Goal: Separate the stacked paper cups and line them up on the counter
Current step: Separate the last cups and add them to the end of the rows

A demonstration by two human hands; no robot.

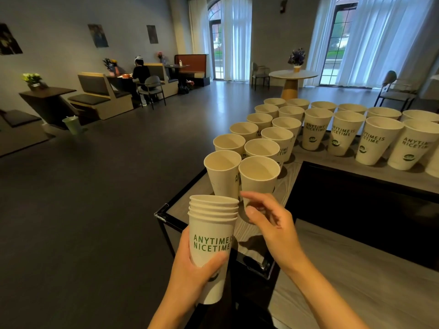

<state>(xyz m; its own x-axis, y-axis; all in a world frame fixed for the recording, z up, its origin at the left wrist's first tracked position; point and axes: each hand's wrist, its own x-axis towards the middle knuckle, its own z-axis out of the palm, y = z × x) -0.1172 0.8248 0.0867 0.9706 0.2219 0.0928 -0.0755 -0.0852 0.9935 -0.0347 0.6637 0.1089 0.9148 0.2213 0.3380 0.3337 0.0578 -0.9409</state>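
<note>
— Listing item one: what was held, and why so?

— A stack [212, 236] of nested paper cups was gripped low on its wall by the left hand [190, 264], thumb curled across the front, the other fingers hidden behind. Five rims were counted at the top. The grip was kept low, it was judged, so that the rims stayed free for peeling.

— And the right hand [270, 224]?

— It was held just beside the top rims, not touching them as far as could be told. Its fingers were loosely curved and slightly apart, thumb forward; nothing was pinched. A reach for the uppermost cup was judged likely.

— Item two: cups already set out?

— Two rows [259, 138] were stood upright on the counter [356, 257], running away from the stack, cup beside cup. Further rows [349, 129] were ranged along the far arm of the counter. The nearest cup [259, 176] was stood just beyond the right hand, so the next place was judged to be the bare corner in front.

— Materials and shapes?

— Cups: matt white paper, tapered, rolled lips, green print reading ANYTIME IS NICETIME. Counter: pale wood grain, dark metal edging, a dark recess at centre.
</note>
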